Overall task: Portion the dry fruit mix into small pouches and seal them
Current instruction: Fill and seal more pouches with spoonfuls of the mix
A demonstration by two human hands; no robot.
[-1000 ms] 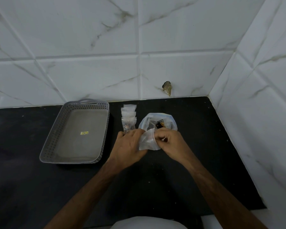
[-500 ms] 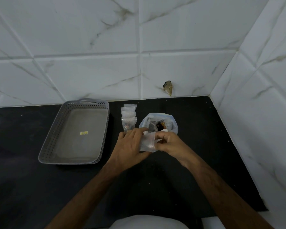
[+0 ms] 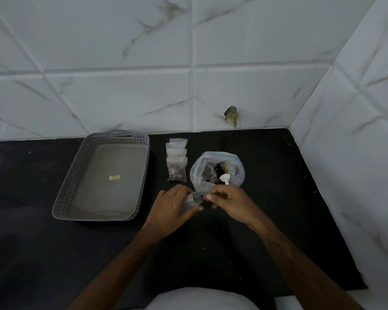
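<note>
Hands meet over a dark tabletop (image 3: 278,175), beside a grey basket (image 3: 76,182) at far left and a row of small pouches (image 3: 176,163), one filled. Left hand (image 3: 173,206) curls round an empty pouch (image 3: 193,199); right hand (image 3: 227,201) pinches its mouth and a white scoop (image 3: 225,178) over the dry fruit bag (image 3: 217,168). Opening appears underway; scooping likely follows.
</note>
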